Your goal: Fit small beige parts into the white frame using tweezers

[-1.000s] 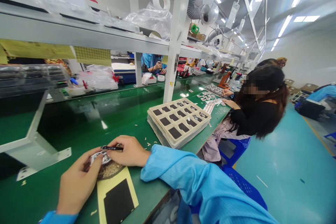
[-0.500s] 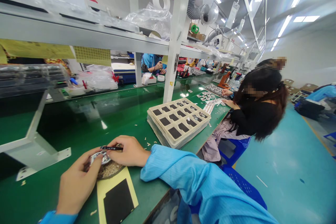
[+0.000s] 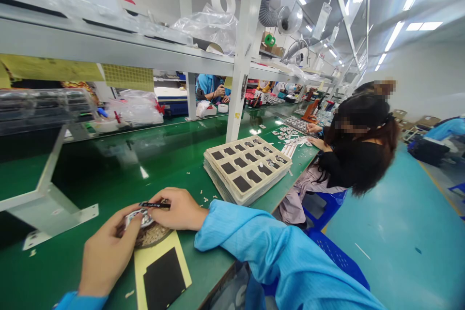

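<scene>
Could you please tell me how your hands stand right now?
Left hand on silvery piece; right hand on black strip; beige tray stack to the right.

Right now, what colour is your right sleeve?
The sleeve is light blue, clearest in the head view.

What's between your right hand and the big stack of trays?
Small pale scraps on the green bench, in the head view.
</scene>
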Tool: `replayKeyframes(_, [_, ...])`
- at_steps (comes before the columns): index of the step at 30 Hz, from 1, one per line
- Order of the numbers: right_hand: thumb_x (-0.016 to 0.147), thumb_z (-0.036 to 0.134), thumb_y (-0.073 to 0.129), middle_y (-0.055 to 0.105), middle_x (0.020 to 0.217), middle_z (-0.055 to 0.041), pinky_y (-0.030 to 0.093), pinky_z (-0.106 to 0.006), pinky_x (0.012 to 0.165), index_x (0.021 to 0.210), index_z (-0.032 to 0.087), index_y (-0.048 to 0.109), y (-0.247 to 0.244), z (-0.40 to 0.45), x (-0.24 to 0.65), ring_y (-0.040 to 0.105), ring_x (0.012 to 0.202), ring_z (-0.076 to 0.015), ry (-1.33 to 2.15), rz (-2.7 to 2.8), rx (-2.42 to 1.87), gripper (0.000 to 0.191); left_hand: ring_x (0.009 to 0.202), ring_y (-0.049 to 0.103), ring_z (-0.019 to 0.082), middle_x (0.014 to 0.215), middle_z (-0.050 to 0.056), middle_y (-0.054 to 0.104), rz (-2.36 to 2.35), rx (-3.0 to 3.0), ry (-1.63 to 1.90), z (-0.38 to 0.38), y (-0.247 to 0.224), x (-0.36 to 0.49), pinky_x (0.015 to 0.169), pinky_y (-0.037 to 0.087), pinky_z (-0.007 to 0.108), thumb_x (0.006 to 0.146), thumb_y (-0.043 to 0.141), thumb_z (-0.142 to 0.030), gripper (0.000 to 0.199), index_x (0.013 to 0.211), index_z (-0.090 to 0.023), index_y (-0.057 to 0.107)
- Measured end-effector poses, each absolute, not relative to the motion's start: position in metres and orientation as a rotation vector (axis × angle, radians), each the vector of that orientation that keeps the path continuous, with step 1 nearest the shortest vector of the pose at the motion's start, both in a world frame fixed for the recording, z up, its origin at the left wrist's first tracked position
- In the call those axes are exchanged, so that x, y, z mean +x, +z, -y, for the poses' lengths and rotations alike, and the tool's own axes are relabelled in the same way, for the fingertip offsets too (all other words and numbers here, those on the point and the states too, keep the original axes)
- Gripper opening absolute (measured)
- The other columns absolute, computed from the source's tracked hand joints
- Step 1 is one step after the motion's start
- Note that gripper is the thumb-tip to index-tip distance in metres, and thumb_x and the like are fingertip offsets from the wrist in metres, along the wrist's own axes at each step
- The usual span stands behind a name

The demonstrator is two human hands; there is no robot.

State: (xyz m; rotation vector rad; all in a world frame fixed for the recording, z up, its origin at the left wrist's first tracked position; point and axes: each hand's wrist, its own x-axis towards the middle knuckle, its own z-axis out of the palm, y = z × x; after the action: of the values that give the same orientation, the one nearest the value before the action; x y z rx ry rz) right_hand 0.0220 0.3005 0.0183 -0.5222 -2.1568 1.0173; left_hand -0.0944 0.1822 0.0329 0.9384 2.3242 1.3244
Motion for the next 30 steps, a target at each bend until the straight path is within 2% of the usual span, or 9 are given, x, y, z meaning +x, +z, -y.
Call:
replayKeyframes(8, [0.086, 0.030, 0.071, 0.075, 0.103, -0.0008, 0.055, -0.023, 0.087, 0.101, 0.023, 0.074, 0.0177, -0.3011, 0.0219, 0.070, 0.097, -0.0155, 1.018, 2.157, -0.519, 0.017, 0.090, 0.069, 0.026, 0.095, 0.003, 0.075, -2.341, 0.958, 1.315, -0.1827, 0.0306, -0.0958, 0.076, 0.053, 0.030, 0.068, 0.056, -0.059, 0.056, 0.108, -0.023, 0.072])
replayKeyframes(17, [0.085, 0.028, 0.071, 0.075, 0.100, -0.0008, 0.054, -0.023, 0.087, 0.099, 0.022, 0.074, 0.0155, -0.3015, 0.0208, 0.070, 0.096, -0.0155, 0.998, 2.142, -0.498, 0.016, 0.093, 0.070, 0.027, 0.098, 0.003, 0.075, -2.317, 0.948, 1.322, -0.1824, 0.0236, -0.1009, 0.081, 0.053, 0.032, 0.069, 0.058, -0.059, 0.056, 0.111, -0.024, 0.071])
replayKeyframes(30, [0.085, 0.031, 0.071, 0.074, 0.099, -0.0011, 0.054, -0.023, 0.086, 0.100, 0.022, 0.074, 0.0130, -0.3015, 0.0199, 0.070, 0.096, -0.0156, 1.015, 2.117, -0.489, 0.017, 0.092, 0.069, 0.025, 0.096, 0.002, 0.074, -2.319, 0.928, 1.321, -0.1814, 0.0291, -0.0974, 0.078, 0.053, 0.029, 0.064, 0.055, -0.063, 0.062, 0.110, -0.024, 0.071])
